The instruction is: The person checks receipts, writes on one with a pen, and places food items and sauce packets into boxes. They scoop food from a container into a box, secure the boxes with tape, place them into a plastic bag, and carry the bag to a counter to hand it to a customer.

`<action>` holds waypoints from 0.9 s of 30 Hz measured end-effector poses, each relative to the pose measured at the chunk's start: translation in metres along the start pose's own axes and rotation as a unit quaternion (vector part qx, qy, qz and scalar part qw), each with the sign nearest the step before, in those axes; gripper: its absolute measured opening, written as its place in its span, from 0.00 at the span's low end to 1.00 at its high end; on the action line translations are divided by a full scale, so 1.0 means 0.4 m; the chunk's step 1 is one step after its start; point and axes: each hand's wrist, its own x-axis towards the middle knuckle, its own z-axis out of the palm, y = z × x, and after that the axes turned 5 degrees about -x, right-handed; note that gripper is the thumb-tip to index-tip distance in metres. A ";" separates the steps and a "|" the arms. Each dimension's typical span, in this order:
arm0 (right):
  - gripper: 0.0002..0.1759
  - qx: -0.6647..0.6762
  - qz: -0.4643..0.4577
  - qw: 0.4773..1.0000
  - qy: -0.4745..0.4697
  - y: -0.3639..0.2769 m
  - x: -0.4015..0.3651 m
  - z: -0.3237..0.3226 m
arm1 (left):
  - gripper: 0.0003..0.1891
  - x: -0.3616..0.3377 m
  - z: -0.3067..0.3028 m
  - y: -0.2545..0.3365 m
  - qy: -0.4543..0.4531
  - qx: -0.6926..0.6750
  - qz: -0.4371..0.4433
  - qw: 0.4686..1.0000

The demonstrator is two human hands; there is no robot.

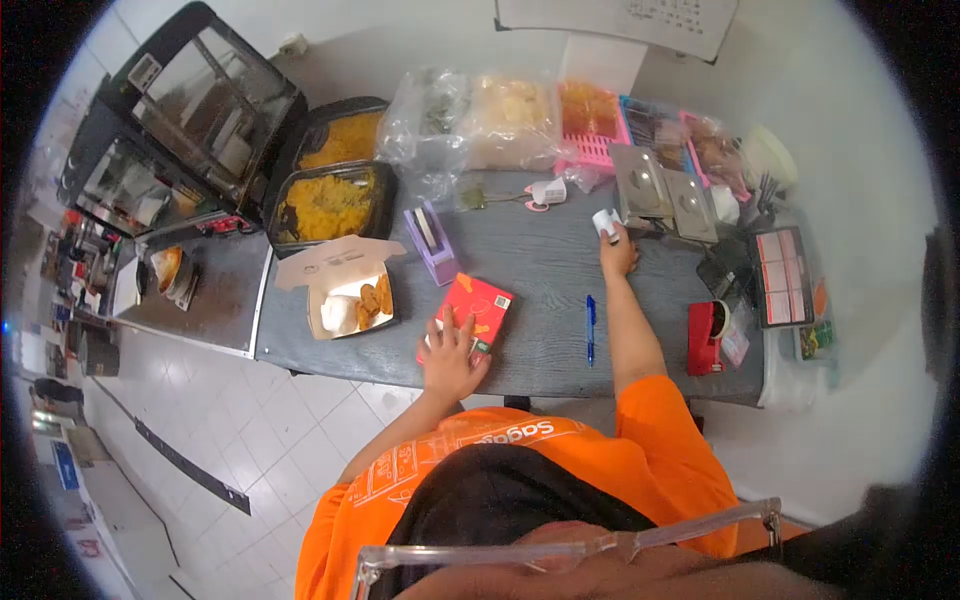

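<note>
My left hand (453,358) lies with its fingers spread on a closed red box (478,303) near the table's front edge. My right hand (620,255), reaching toward the back right, grips a small white roll (604,222); its exact kind is hard to make out. Left of the red box stands an opened takeaway box (350,300) holding fried pieces (374,300) and something white. A purple tape dispenser (431,243) sits just behind the red box. Between my arms lies a blue pen (590,330).
Black trays of yellow food (330,205) and a glass-fronted warmer (190,110) are at the left. Plastic bags (510,115) and a pink basket (590,150) line the back. Scissors (540,195), metal-lidded containers (645,185) and a red tape dispenser (704,340) are also on the table.
</note>
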 end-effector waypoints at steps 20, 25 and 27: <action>0.04 -0.103 -0.455 0.762 -0.450 -0.206 -0.412 -0.348 | 0.45 -0.053 -0.042 -0.028 -0.064 -0.024 0.023 0.997; 0.07 0.024 -0.644 0.551 -0.531 -0.277 -0.454 -0.245 | 0.44 -0.064 0.019 -0.103 0.080 -0.273 0.101 0.953; 0.07 0.047 -0.590 0.578 -0.562 -0.321 -0.442 -0.206 | 0.39 -0.068 0.029 -0.122 0.012 -0.327 0.116 0.938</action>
